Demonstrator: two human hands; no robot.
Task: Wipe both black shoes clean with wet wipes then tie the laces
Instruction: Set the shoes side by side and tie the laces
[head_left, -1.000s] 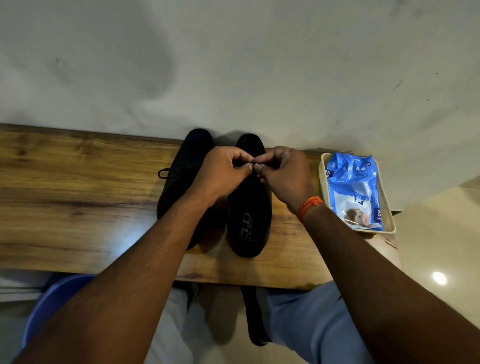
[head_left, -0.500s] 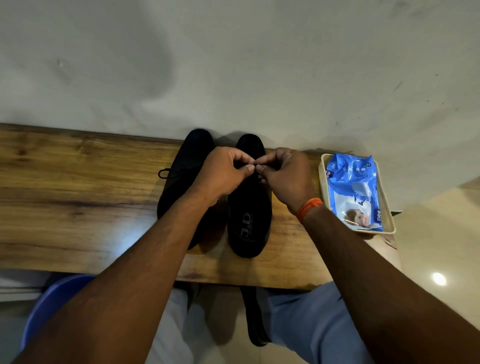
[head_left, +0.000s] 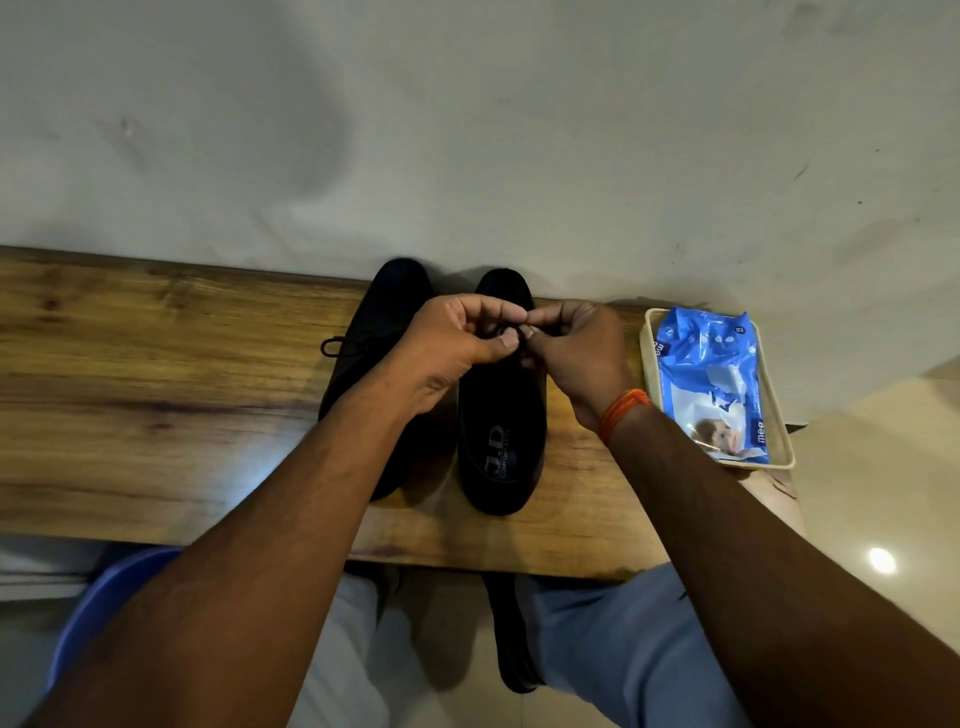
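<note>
Two black shoes stand side by side on a wooden bench (head_left: 156, 395), toes toward the wall. The left shoe (head_left: 382, 312) shows a tied lace loop (head_left: 332, 345) sticking out to its left. Over the lacing of the right shoe (head_left: 501, 441) my left hand (head_left: 457, 345) and my right hand (head_left: 576, 348) meet, fingertips pinched together on its black lace (head_left: 511, 338). Most of the lace is hidden by my fingers. A blue pack of wet wipes (head_left: 709, 379) lies in a small cream tray (head_left: 779, 426) at the bench's right end.
The bench runs along a pale wall (head_left: 467, 130). Its left half is bare wood. Below the near edge are my knees in light trousers (head_left: 613, 649), a blue seat (head_left: 98, 603) at the left and a shiny floor (head_left: 878, 519) at the right.
Both hands have stayed over the right shoe's lacing; the fingers have shifted slightly, with the left thumb now pressing lower on the lace. The shoes and the tray have not moved.
</note>
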